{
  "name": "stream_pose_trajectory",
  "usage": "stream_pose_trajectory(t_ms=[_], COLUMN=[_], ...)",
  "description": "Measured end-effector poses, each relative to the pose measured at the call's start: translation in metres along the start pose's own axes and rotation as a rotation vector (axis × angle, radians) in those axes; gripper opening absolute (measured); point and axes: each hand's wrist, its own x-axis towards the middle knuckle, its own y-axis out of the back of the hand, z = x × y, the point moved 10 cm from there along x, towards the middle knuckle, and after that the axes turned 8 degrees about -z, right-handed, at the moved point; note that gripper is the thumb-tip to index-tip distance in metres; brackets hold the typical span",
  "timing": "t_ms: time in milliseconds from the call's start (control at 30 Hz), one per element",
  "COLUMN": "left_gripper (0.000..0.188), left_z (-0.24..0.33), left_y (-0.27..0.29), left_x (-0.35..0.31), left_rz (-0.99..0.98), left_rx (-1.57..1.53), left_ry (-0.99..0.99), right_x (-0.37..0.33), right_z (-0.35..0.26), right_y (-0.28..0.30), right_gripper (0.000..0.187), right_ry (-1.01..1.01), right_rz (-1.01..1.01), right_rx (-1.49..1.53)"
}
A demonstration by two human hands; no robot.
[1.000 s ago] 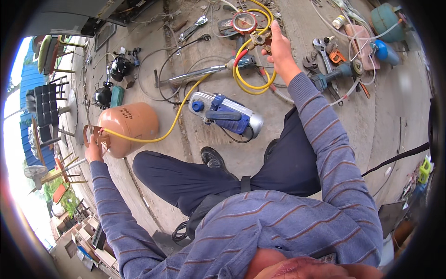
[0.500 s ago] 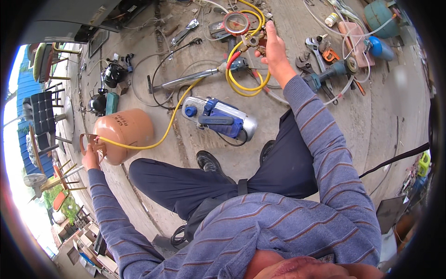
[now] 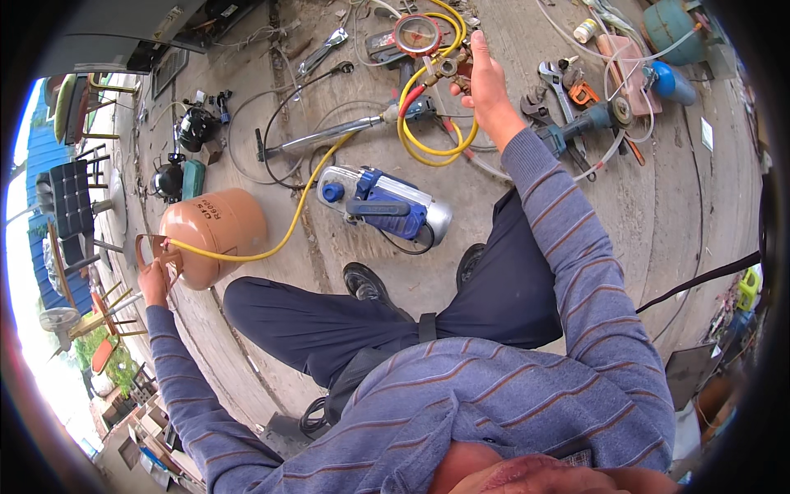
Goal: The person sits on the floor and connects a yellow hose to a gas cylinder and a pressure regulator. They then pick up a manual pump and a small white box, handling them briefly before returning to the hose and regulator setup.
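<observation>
At the left, an orange-tan refrigerant cylinder (image 3: 226,230) lies on its side with its collar toward my left hand (image 3: 154,284). That hand is closed on the collar; its fingertips are partly hidden. From the valve end a yellow hose (image 3: 294,222) curves up toward a round red-rimmed manifold gauge (image 3: 417,37). My right hand (image 3: 490,92) has its fingers curled round the gauge's brass valve body (image 3: 447,68), thumb pointing up. More yellow hose loops hang below that body. On the floor between the two hands stands a blue and silver vacuum pump (image 3: 387,207).
Right of my right hand lie adjustable wrenches (image 3: 559,90), a teal angle grinder (image 3: 584,130), an orange tool (image 3: 583,92) and a blue canister (image 3: 668,83). Thin hoses and a black cable (image 3: 280,111) cross the floor. Compressors (image 3: 197,129) stand at the far left; chairs (image 3: 78,193) are beyond.
Both hands keep their grips. The cylinder, pump and surrounding floor appear slightly farther left in the picture. A blurred pale patch at the right is gone, and a small white piece shows there.
</observation>
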Motion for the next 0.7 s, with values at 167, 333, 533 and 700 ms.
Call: stream_pose_trajectory(t_ms=[167, 333, 533, 700], left_gripper=[0.04, 0.038, 0.036, 0.035], left_z=[0.051, 0.052, 0.055, 0.045], left_y=[-0.037, -0.02, -0.024, -0.034], left_x=[-0.023, -0.032, -0.033, -0.04], left_rz=[-0.137, -0.116, -0.057, -0.033], left_rx=[-0.515, -0.413, -0.504, -0.647], left_ry=[0.102, 0.005, -0.067, 0.103], right_x=[-0.003, -0.005, 0.002, 0.009], right_z=[-0.001, -0.001, 0.006, 0.028], right_y=[0.014, 0.006, 0.01, 0.023], right_gripper=[0.068, 0.065, 0.07, 0.069], right_ry=[-0.011, -0.02, -0.026, -0.104], right_rz=[0.032, 0.009, 0.004, 0.072], right_rx=[-0.032, 0.002, -0.035, -0.039])
